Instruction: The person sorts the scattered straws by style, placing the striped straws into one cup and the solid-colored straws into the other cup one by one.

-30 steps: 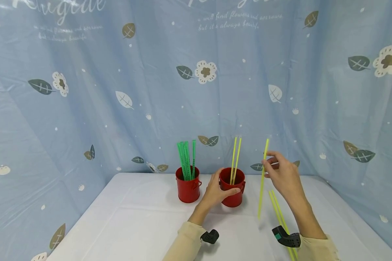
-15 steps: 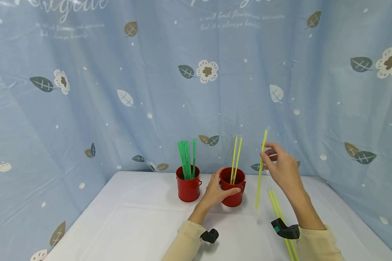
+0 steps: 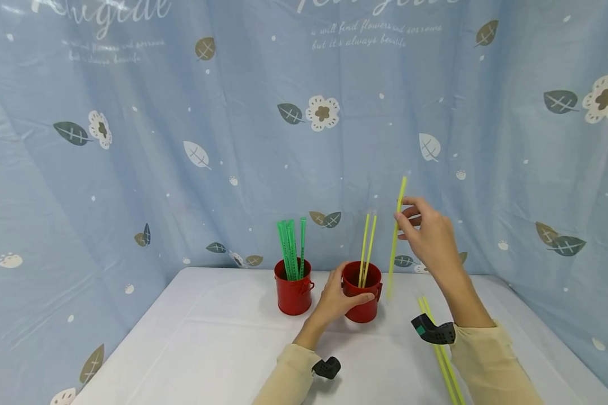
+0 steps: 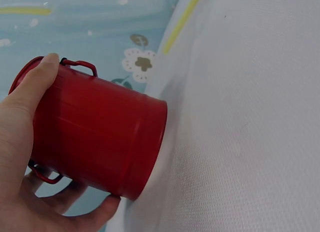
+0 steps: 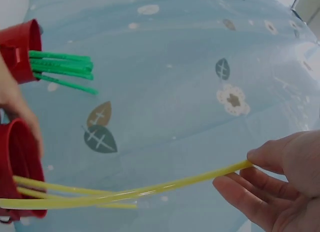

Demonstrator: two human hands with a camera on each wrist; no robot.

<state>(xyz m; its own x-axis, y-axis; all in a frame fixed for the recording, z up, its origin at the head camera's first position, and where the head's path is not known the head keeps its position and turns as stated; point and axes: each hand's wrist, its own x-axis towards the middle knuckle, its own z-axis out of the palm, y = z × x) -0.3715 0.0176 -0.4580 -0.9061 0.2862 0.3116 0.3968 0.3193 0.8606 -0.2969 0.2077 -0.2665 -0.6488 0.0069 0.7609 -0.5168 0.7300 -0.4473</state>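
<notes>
My left hand grips a small red bucket on the table, thumb and fingers around its sides. Two thin yellow straws stand in that bucket, leaning slightly. In the left wrist view the bucket's wall and side handles show plainly. My right hand pinches another yellow straw near its upper part, between thumb and fingertips. This straw hangs nearly upright, right of the bucket, its lower end about level with the rim. The right wrist view shows the held straw slightly bowed.
A second red bucket with several green straws stands left of the gripped one. More yellow straws lie on the white table at right, partly behind the right wrist camera. A patterned blue curtain hangs behind.
My right hand has risen and moved left with the yellow straw, bringing it closer to the bucket. My left hand keeps its grip on the bucket in the same place.
</notes>
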